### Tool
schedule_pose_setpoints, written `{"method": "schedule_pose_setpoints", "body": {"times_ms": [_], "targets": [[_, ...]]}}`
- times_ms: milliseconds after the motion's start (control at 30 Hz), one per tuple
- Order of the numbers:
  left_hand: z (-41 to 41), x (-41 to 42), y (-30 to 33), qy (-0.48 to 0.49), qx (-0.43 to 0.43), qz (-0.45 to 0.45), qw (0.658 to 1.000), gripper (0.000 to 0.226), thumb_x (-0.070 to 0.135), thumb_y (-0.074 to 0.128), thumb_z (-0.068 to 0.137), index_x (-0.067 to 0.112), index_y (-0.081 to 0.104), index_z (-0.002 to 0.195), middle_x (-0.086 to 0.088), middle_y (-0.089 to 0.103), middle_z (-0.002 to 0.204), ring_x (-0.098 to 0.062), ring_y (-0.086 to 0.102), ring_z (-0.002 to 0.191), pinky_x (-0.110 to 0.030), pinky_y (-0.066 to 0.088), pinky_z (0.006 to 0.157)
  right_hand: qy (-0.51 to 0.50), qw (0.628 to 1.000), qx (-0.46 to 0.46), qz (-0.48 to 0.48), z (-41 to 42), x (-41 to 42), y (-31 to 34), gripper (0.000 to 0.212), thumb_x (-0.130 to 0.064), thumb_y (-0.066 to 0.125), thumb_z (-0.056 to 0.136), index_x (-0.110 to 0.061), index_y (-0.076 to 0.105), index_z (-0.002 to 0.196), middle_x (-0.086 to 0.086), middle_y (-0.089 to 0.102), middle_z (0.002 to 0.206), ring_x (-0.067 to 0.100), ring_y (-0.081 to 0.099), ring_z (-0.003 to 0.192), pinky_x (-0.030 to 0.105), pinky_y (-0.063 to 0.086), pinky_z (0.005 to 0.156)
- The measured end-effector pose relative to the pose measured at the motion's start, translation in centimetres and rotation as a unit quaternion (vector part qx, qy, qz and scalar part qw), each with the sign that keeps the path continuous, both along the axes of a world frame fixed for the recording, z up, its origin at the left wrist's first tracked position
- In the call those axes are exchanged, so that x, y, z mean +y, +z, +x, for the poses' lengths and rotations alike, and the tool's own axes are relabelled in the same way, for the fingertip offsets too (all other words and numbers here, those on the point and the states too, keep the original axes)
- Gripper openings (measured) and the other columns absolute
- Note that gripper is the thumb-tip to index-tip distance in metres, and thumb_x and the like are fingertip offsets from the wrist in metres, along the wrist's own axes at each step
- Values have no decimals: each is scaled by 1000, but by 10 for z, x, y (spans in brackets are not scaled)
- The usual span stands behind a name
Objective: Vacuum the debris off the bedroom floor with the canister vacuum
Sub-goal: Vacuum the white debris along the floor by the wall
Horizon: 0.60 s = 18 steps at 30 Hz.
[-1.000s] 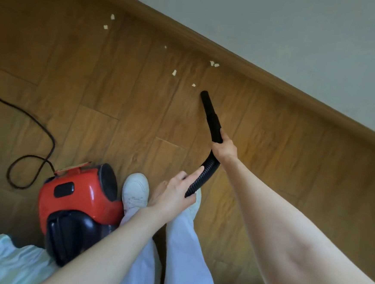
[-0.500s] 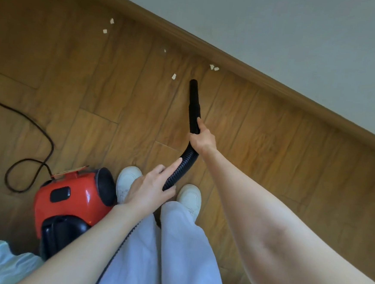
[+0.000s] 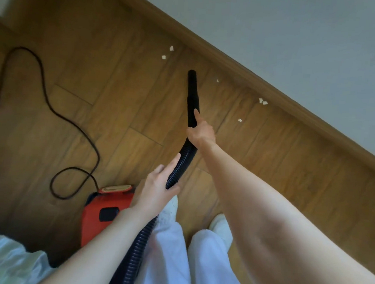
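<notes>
The black nozzle (image 3: 192,90) sits in the upper middle of the frame, its tip low over the wooden floor (image 3: 108,104) and pointing toward the baseboard (image 3: 244,68). Behind it the ribbed hose (image 3: 181,161) curves down through the middle of the frame and runs on to the bottom edge, passing under the left forearm.

The right hand (image 3: 201,134) holds the nozzle at its lower end, where it joins the hose; its grip is wrapped round the tube, with the thumb laid along the top. The left hand (image 3: 159,184) holds the hose lower down, its grip pinching the hose between the thumb below and the fingers stretched along the upper side.

Pale bits of debris lie on the floor near the baseboard: two scraps (image 3: 167,53) up and to the left of the nozzle tip, a tiny fleck (image 3: 217,80) just to the right of it, a pair of crumbs (image 3: 263,101) close against the baseboard farther right, and one chip (image 3: 240,120) below them. None touches the nozzle.

The red vacuum (image 3: 100,215) stands on the floor at lower left of centre, partly hidden by the left forearm. Its black cord (image 3: 50,108) loops over the floor across the left side of the frame. White trousers (image 3: 172,264) and a white shoe (image 3: 221,228) fill the bottom centre, and pale bedding (image 3: 0,259) shows in the lower left corner. A grey wall (image 3: 302,38) takes up the upper right.
</notes>
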<state>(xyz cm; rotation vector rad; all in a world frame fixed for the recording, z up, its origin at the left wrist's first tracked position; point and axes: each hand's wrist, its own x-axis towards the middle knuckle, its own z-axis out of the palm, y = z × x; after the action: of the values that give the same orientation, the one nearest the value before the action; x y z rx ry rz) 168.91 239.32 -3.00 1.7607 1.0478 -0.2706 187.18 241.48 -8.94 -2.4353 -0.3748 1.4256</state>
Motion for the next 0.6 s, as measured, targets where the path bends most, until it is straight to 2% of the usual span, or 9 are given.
{"method": "schedule_pose_setpoints", "body": {"times_ms": [67, 167, 300, 433, 533, 600], "targets": [[0, 17, -6, 33, -27, -4, 999, 76, 15, 63, 86, 43, 24, 145, -2, 48, 88, -19, 51, 65, -33, 50, 65, 32, 999, -7, -1, 1, 27, -3, 70, -13, 45, 94, -37, 15, 152, 7, 58, 130, 18, 57, 76, 23, 40, 48], [-2, 38, -10, 65, -41, 5, 997, 76, 15, 64, 86, 42, 24, 145, 0, 48, 89, -14, 52, 66, -25, 48, 64, 75, 997, -9, -1, -2, 62, -4, 72, -12, 45, 93, -37, 14, 152, 6, 57, 131, 18, 57, 76, 24, 39, 47], [-9, 58, -11, 87, -40, 34, 995, 77, 17, 64, 87, 42, 22, 146, 1, 48, 87, -14, 51, 62, -27, 50, 64, 123, 992, -1, 12, -11, 98, -2, 74, -12, 46, 91, -36, 14, 153, 6, 57, 130, 20, 58, 84, 28, 47, 61], [-14, 73, -12, 109, -49, 44, 992, 76, 14, 63, 87, 34, 21, 147, -5, 52, 93, -16, 53, 68, -21, 47, 69, 148, 989, -10, 24, -19, 120, -4, 74, -13, 48, 92, -35, 12, 153, 6, 58, 129, 21, 61, 91, 33, 56, 74], [-9, 81, -15, 109, -63, 47, 991, 76, 12, 63, 87, 29, 20, 147, -10, 53, 90, -20, 52, 66, -24, 47, 65, 140, 990, -27, 24, -16, 126, -5, 74, -12, 47, 92, -34, 11, 153, 6, 56, 130, 22, 62, 94, 35, 56, 77], [-4, 82, -19, 97, -68, 48, 992, 75, 12, 64, 86, 28, 22, 147, -12, 54, 90, -15, 46, 58, -28, 48, 63, 129, 991, -36, 22, -10, 123, -6, 73, -11, 46, 93, -33, 11, 153, 7, 55, 132, 23, 62, 98, 37, 56, 79]]}}
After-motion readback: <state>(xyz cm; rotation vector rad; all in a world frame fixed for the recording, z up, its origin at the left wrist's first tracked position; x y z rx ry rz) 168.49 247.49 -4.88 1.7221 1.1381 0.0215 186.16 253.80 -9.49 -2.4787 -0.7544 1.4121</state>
